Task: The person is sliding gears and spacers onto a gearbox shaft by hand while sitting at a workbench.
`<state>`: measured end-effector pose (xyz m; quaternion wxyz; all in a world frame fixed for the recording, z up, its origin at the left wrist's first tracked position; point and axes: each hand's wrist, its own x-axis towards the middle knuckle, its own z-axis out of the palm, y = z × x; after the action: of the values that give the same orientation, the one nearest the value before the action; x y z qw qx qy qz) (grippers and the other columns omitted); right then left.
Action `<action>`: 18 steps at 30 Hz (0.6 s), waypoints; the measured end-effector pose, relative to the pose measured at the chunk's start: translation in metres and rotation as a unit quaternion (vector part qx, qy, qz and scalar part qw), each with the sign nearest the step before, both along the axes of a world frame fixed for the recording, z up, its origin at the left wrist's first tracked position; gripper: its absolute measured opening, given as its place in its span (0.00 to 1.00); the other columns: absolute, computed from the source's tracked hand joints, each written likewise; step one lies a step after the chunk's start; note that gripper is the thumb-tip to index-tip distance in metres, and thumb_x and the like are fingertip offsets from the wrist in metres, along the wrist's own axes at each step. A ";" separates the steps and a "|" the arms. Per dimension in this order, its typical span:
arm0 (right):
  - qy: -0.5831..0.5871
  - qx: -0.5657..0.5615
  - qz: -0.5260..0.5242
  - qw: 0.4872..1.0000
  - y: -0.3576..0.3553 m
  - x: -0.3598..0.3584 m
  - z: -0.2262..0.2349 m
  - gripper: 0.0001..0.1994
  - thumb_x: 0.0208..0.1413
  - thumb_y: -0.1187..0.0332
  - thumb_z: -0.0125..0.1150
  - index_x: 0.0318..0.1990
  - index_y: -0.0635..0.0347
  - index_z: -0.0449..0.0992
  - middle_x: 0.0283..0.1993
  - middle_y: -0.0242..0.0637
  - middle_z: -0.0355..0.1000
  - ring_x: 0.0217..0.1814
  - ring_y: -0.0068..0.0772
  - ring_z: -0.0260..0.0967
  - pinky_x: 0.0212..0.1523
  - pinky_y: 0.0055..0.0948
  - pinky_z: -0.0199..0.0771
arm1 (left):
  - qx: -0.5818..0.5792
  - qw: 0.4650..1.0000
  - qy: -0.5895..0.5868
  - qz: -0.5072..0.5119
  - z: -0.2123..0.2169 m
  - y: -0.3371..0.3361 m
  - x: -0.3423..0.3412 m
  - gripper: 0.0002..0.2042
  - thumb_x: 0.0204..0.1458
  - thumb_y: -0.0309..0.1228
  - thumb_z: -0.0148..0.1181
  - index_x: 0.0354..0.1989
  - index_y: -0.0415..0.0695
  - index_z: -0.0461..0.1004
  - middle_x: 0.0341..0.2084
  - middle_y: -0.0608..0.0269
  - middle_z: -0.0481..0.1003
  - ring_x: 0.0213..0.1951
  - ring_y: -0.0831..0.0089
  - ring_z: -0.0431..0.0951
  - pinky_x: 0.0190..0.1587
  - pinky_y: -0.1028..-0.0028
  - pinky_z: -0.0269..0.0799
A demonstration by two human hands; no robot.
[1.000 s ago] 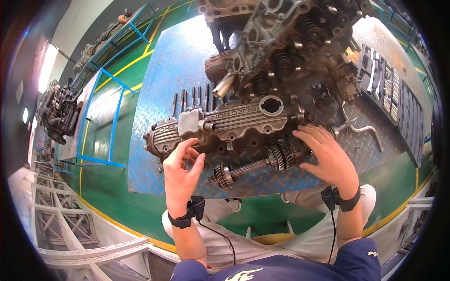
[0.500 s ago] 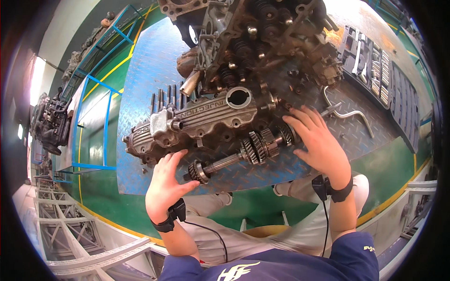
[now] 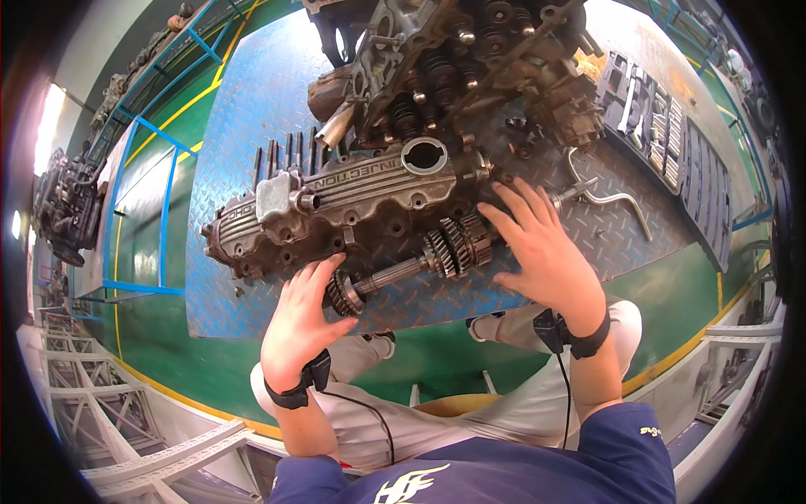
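Observation:
A steel gear shaft with several toothed gears lies along the near side of a blue metal-plate table. My left hand is at its left end, thumb and fingers apart around the end gear, partly covering it. Over the right end, my right hand spreads its fingers beside the large gears; it hides part of the shaft, whose tip shows beyond the fingers. Behind the shaft sits a ribbed grey valve cover with a round filler hole. Neither hand visibly grips the shaft.
A greasy engine block stands at the back, with upright bolts behind the cover. To the right lie a bent metal rod and a black tool case of wrenches and sockets. A blue-framed rack is at the left.
Both hands have closed in slightly along the shaft; the right hand now covers the gear near the right end. The whole view has shifted a little.

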<state>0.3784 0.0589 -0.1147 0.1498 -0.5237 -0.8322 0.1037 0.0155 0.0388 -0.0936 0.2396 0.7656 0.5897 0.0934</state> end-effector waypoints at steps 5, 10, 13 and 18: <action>0.011 0.017 0.044 0.999 -0.001 -0.019 -0.005 0.49 0.44 0.63 0.83 0.76 0.57 0.66 0.79 0.48 0.62 0.84 0.61 0.54 0.86 0.66 0.44 | 0.002 1.000 -0.014 0.005 -0.007 -0.001 -0.004 0.45 0.41 0.27 0.81 0.73 0.46 0.69 0.68 0.50 0.74 0.72 0.47 0.70 0.74 0.57 0.66; 0.008 0.040 0.052 0.998 0.000 -0.040 -0.003 0.50 0.43 0.61 0.84 0.77 0.52 0.67 0.78 0.43 0.64 0.84 0.56 0.55 0.87 0.66 0.41 | 0.005 1.000 -0.012 0.022 -0.002 -0.006 -0.006 0.44 0.42 0.27 0.80 0.73 0.45 0.70 0.68 0.50 0.74 0.71 0.47 0.71 0.74 0.57 0.66; 0.041 0.026 0.082 0.995 -0.004 -0.054 -0.008 0.48 0.42 0.63 0.84 0.75 0.52 0.69 0.76 0.42 0.66 0.82 0.54 0.57 0.87 0.67 0.41 | 0.012 1.000 -0.013 0.023 -0.003 -0.006 -0.005 0.44 0.42 0.27 0.80 0.73 0.45 0.70 0.67 0.48 0.74 0.71 0.46 0.70 0.74 0.57 0.65; 0.007 0.076 0.045 0.996 -0.004 -0.061 -0.019 0.42 0.44 0.66 0.83 0.71 0.55 0.73 0.74 0.43 0.66 0.81 0.55 0.57 0.86 0.71 0.42 | 0.021 0.999 0.017 0.038 -0.014 -0.010 -0.009 0.44 0.43 0.32 0.80 0.74 0.45 0.70 0.68 0.47 0.74 0.70 0.46 0.70 0.75 0.56 0.63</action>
<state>0.3171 0.0546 -0.1333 0.1900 -0.4724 -0.8592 0.0506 0.0062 0.0289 -0.1077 0.2098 0.7492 0.6200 0.1015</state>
